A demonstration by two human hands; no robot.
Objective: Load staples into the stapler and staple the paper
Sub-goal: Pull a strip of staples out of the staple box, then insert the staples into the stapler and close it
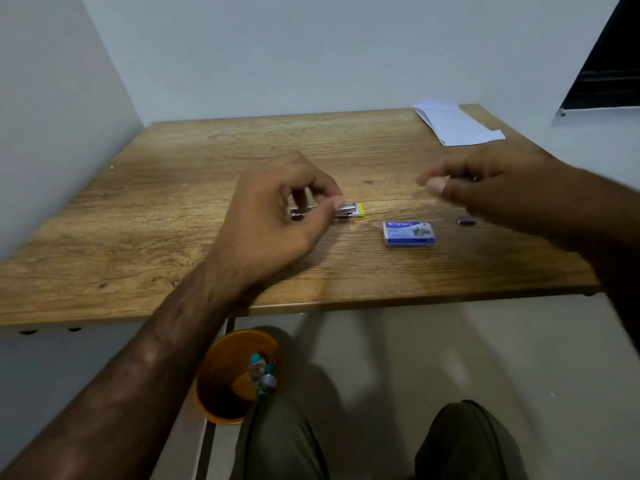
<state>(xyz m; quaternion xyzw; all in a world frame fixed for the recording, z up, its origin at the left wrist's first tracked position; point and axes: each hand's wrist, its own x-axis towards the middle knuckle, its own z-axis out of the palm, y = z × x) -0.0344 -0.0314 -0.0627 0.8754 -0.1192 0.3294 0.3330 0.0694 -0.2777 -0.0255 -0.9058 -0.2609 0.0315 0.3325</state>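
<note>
At the middle of the wooden table (pixel 173 202) lies the small metal stapler (pixel 346 210), its yellow end pointing right, and the left hand (pixel 273 216) is curled over its left part, thumb and fingertips closed on its sides. It looks light and rigid, with slick metal that could skid on the smooth board, so pinning it by the sides low down, as the hand does, seems the sound hold (the hinged top would likely spring if taken from above).

Just right of it and a little nearer lies the blue staple box (pixel 409 233), closed as far as I can tell, a light cardboard thing. Staple strips are brittle and break if bent, so one is best pinched along its length.

Above and to the right of the box, the right hand (pixel 491 188) hovers, blurred, with fingers pinched together; something small and dark shows between them, but I cannot tell what. A small dark object (pixel 466 221) lies on the table right of the box.

Folded white paper (pixel 457 128) lies at the far right corner, well apart, thin and floppy.
</note>
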